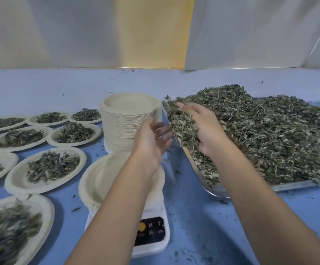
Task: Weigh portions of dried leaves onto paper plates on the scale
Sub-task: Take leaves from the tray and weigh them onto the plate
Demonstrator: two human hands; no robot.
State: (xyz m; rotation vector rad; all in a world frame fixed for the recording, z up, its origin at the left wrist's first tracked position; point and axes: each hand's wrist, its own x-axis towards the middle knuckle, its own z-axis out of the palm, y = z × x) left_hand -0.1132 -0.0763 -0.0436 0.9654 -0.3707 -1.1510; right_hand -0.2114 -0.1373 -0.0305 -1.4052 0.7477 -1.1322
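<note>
Scale (151, 232): lay under left forearm, display blurred.
Paper plate (96, 180): sat empty on it, half covered by that arm.
Right hand (203, 129): curled round a clump of dried leaves (180, 125) over the tray's (298, 183) left edge.
Left hand (151, 136): was open, empty, beside that clump.

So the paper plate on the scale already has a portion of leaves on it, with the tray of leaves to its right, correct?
Not quite. The head view shows the paper plate on the scale bare, with no portion on it yet. The right hand holds dried leaves at the tray, which does lie to the plate's right.
</note>
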